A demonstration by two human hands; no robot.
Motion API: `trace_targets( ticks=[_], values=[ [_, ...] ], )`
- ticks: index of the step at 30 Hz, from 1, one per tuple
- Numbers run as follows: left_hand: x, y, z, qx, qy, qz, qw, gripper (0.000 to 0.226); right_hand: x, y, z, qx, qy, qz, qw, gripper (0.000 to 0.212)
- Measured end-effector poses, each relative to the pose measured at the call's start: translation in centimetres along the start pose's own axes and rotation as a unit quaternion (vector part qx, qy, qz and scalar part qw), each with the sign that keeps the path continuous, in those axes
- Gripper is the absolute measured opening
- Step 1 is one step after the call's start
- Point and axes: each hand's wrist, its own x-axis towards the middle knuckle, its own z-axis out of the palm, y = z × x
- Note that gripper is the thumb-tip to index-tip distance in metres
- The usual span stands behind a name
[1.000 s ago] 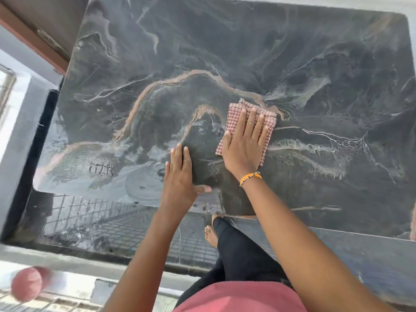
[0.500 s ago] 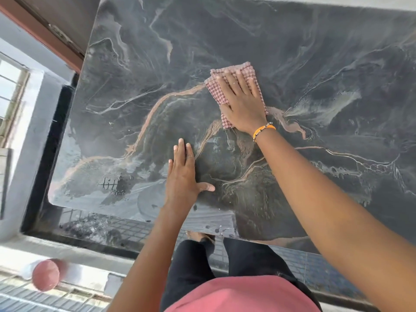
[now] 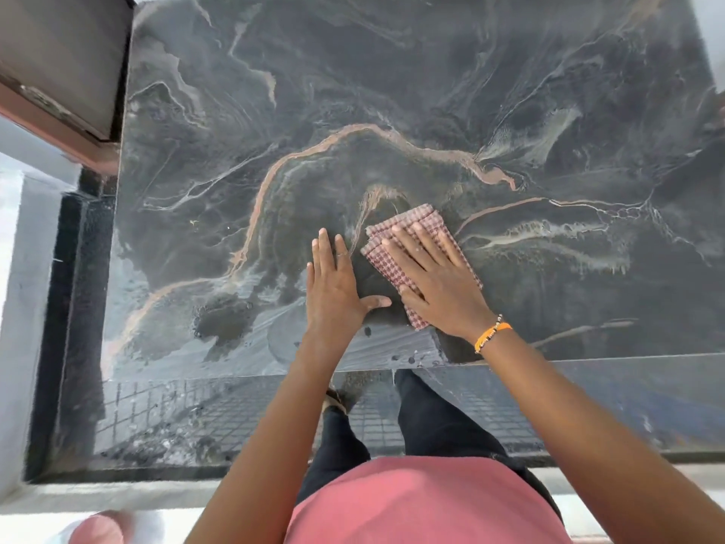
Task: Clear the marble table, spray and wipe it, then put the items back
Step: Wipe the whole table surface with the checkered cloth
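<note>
On dark marble table (image 3: 392, 92), right hand (image 3: 435, 280) flat on checked cloth (image 3: 396, 245)

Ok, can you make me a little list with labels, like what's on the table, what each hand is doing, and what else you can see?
table: dark marble table with pale and orange streaks
cloth: folded red checked cloth, lying flat on the table
right hand: right hand flat on the cloth, fingers straight, pressing it down
left hand: left hand flat on the bare marble beside the cloth, fingers straight
wrist: orange bracelet on the right wrist
table edge: wet-looking shine and a few dark spots near the front edge
clothes: pink shirt, black trousers
</note>
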Motion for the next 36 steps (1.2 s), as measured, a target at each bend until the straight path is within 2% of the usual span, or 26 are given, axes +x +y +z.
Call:
trace_targets(
  ticks=[5, 8, 11, 13, 20, 27, 32, 36],
  values=[
    [-2.5, -2.5, 0.2, 0.031, -0.048, 0.072, 0.996, 0.123, -5.0, -3.1, 1.5, 0.035, 0.021, 0.101, 0.994, 0.064],
    [-4.2, -4.5, 0.3, 0.071, -0.072, 0.094, 0.990, 0.129, -7.0, -6.5, 2.5, 0.041, 0.046, 0.196, 0.979, 0.065],
    [-5.3, -6.4, 0.3, 0.062, -0.058, 0.087, 0.993, 0.128, -6.3, -10.9, 3.1, 0.073, 0.062, 0.307, 0.947, 0.066],
    [-5.5, -7.4, -0.1, 0.056, -0.043, 0.078, 0.994, 0.129, -4.9, -12.9, 3.2, 0.082, 0.064, 0.336, 0.936, 0.066],
    [-3.8, -9.3, -2.3, 0.046, -0.006, 0.032, 0.998, 0.126, 3.0, -13.4, 1.8, 0.109, 0.074, 0.332, 0.934, 0.067],
    [-2.5, -9.9, -3.5, 0.059, -0.022, -0.003, 0.998, 0.120, 13.8, -9.2, -0.7, 0.119, 0.078, 0.292, 0.946, 0.065],
    [-2.5, -9.8, -3.2, 0.045, -0.002, -0.013, 0.999, 0.118, 18.5, -6.2, -2.2, 0.085, 0.066, 0.185, 0.977, 0.061],
    [-2.5, -9.6, -3.4, 0.037, 0.002, -0.016, 0.999, 0.119, 17.2, -6.1, -2.4, 0.059, 0.034, 0.054, 0.996, 0.060]
  ],
)
